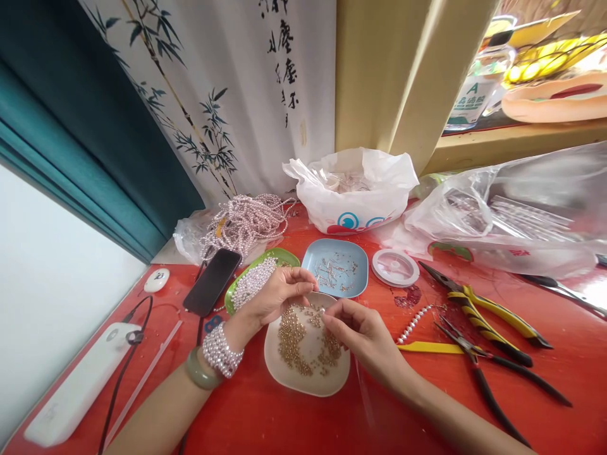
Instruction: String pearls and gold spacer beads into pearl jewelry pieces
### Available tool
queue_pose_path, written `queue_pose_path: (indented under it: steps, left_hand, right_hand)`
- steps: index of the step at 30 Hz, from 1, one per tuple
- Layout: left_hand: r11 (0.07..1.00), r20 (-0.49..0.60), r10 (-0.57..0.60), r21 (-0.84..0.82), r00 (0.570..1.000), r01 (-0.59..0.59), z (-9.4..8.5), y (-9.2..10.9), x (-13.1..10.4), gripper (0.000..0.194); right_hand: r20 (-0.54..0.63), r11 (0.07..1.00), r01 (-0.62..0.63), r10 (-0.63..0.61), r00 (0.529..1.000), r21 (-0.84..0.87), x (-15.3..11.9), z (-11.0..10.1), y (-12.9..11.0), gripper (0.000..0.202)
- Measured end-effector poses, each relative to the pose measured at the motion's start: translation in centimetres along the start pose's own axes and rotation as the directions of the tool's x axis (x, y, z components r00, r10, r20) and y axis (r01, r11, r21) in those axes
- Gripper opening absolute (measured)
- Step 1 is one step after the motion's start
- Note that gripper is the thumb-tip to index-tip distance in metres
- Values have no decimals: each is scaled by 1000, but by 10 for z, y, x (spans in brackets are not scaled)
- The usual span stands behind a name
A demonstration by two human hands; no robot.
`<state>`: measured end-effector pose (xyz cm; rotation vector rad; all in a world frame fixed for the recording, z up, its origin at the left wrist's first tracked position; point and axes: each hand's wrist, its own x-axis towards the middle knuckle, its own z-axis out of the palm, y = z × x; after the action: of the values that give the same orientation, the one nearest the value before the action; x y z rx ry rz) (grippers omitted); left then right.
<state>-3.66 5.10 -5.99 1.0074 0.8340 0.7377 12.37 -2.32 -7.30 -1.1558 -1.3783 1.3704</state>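
Above a cream plate [306, 384] of gold beads [291, 341], both my hands are raised with fingertips a short gap apart. My left hand [284, 294] is closed in a pinch; what it grips is too small to make out. It wears a wrapped pearl bracelet [222, 351] and a green bangle [202, 368]. My right hand [355, 322] pinches a small white pearl bead [322, 311] between thumb and forefinger. Behind my left hand lies a green tray [289, 258] with white pearl beads [253, 281]. A blue tray [336, 246] holds fine metal pins and small findings.
To the right lie yellow-black pliers [484, 316], smaller pliers [469, 347], a thread spool [395, 268] and a short pearl strand [413, 325]. Bead strings [249, 221] and a white plastic bag [355, 196] stand behind. At left are a phone [212, 282] and a power bank [80, 385].
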Motion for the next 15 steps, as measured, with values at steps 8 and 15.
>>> queue_pose_path:
  steps: [8, 15]
  left_hand:
    - [1000, 32, -27, 1, 999, 27, 1, -2, 0, 26]
    - [1000, 39, -19, 2, 999, 19, -2, -5, 2, 24]
  right_hand:
    - [4, 1000, 0, 0, 1000, -19, 1, 1, 0, 22]
    - [19, 1000, -9, 9, 1000, -6, 1, 0, 0, 21]
